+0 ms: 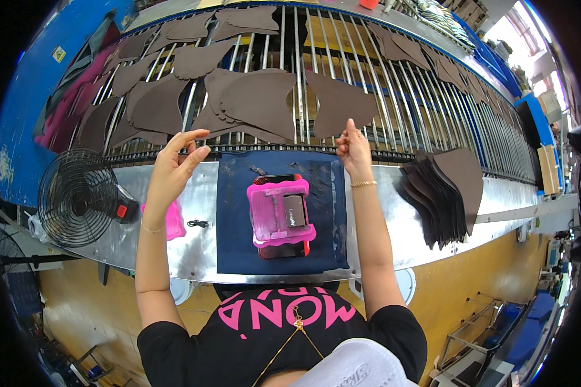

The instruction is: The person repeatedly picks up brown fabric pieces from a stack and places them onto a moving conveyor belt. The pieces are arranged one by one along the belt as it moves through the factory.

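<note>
My left hand (179, 158) is raised over the front edge of the roller conveyor, with thumb and fingers apart and nothing between them. Stacked brown flat cut pieces (255, 103) lie on the rollers just beyond it. My right hand (355, 151) is at the conveyor's edge, its index finger stretched out over the lower edge of a single brown cut piece (339, 106); whether the fingertip touches it is hard to tell. Between my forearms a pink scallop-edged tray-like holder (268, 213) with a small dark box (295, 211) rests on a dark blue mat (235, 248).
A fanned stack of brown pieces (442, 193) lies right on the metal table (200, 258). At left stand a black desk fan (79, 198), a pink item (174, 220) and a short coiled black cable (198, 224). More brown pieces (400, 48) lie along the conveyor (426, 103).
</note>
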